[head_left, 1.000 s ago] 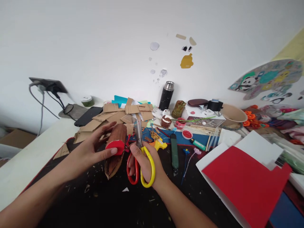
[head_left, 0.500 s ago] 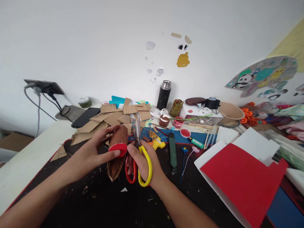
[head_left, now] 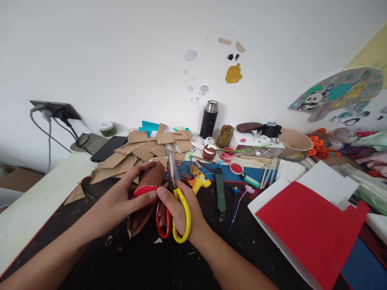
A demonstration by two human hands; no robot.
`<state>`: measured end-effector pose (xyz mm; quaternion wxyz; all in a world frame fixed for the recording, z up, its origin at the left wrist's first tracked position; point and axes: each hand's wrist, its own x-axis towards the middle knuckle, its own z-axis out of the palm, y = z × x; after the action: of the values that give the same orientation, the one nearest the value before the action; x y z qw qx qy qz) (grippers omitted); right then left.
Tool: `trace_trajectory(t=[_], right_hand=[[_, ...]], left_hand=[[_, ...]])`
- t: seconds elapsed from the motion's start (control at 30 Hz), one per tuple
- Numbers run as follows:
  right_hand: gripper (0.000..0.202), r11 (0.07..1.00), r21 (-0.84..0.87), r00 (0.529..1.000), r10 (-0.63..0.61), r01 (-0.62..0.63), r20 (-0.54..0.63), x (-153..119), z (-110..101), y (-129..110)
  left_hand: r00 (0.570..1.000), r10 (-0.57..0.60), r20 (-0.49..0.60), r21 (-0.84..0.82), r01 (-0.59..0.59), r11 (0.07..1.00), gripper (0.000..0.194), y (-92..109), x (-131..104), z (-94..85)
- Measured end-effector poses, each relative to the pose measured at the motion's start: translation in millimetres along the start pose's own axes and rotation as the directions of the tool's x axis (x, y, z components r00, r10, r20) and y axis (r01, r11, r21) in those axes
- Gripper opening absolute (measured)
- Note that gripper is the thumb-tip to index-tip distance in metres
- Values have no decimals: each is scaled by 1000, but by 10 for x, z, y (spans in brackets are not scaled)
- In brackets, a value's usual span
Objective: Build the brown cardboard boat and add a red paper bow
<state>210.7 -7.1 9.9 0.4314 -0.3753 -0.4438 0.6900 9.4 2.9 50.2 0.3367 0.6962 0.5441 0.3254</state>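
Observation:
A brown cardboard piece [head_left: 153, 176] with a red patch [head_left: 145, 191] on its near end is gripped by my left hand [head_left: 125, 194], the thumb lying across the red. Its lower part hangs open toward me. My right hand [head_left: 181, 211] is closed round scissors [head_left: 182, 237] with one yellow and one red handle, their blades pointing away from me and slightly parted. The right thumb tip is beside the red patch. Both hands are over the dark mat [head_left: 99, 264].
Cardboard scraps [head_left: 145, 151] are heaped behind my hands. A yellow glue gun [head_left: 200, 183] and a green cutter [head_left: 220, 193] lie to the right, then a red sheet [head_left: 311, 229]. A black flask [head_left: 208, 121] stands by the wall, with a phone [head_left: 109, 148] at left.
The brown piece has shifted slightly left and tilted, with its lower end further left. My right hand and the scissors have moved a little left and toward me.

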Motion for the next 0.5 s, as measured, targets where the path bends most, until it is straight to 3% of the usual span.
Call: trace_trajectory(t=[0.37,0.5], right_hand=[[59,1000,-6,999,5,-5,42,-10,-7,58],[60,999,-9,998,-48,48,45,-20,-7,62]], left_hand=[[999,-42,-1,-18,42,999,75,23,-14,19],[990,96,-103,108,-85,991,69,13,-44,40]])
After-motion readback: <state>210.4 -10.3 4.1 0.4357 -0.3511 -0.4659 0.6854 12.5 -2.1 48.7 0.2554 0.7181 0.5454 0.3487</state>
